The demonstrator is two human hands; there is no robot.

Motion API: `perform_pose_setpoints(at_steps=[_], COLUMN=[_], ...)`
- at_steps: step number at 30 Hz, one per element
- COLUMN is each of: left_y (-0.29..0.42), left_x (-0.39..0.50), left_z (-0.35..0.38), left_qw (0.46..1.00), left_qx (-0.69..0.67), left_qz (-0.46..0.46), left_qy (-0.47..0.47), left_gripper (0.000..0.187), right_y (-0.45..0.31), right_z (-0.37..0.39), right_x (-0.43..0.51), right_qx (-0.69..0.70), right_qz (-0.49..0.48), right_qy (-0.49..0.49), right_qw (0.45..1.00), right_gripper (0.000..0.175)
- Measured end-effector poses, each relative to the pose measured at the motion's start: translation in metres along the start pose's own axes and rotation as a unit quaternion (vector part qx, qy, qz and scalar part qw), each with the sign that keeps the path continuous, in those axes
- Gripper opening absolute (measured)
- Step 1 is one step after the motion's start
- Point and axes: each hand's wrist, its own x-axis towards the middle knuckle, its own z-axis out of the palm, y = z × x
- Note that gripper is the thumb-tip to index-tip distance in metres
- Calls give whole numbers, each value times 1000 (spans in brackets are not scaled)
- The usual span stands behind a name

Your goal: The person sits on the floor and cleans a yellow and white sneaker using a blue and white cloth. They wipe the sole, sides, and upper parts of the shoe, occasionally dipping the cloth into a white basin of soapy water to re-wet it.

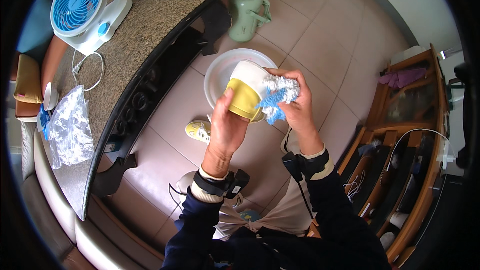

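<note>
My left hand [227, 131] grips a rounded white and yellow container [243, 97], its thumb lying along the yellow part. In my right hand [303, 108] is a bunched blue and white knitted cloth [279, 95], pressed against the container's right side. Fingers of that hand also reach behind the white end. Below both hands a pale round plastic basin [217, 71] stands on the tiled floor; the container and hands hide much of its inside.
A green thermos jug [243, 18] with a red lid stands beyond the basin. The stone-topped table [150, 7] at left bears a blue and white fan [80, 7] and a clear plastic bag [71, 131]. A wooden cabinet [423, 195] lines the right; a yellow shoe [198, 130] is below.
</note>
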Motion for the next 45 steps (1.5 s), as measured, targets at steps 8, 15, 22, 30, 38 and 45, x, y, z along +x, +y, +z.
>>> perform_pose_setpoints(at_steps=[8, 15, 22, 30, 38, 45], left_y=[-15, -17, -28, -17, -13, -18], left_x=[-5, -12, -12, -8, -10, -18], left_z=[-2, -9, -7, -5, -2, 7], left_qw=[952, 849, 846, 917, 928, 921], left_qx=[295, 486, 500, 377, 345, 374], left_qz=[85, 180, 174, 131, 139, 104], left_qy=[-5, -102, -72, -9, 7, -23], left_gripper=[28, 25, 17, 20, 19, 20], right_y=[-9, -10, -14, -36, -43, -27], right_z=[3, 15, 12, -16, -7, 10], right_x=[10, 9, 16, 17, 6, 9], right_qx=[20, -47, -56, 268, -43, -147], right_qz=[-32, -57, 68, 107, 108, -81], right_qy=[-84, -29, 149, 109, 55, -97], right_qw=[996, 997, 985, 951, 992, 981], right_gripper=[30, 31, 41, 62, 56, 38])
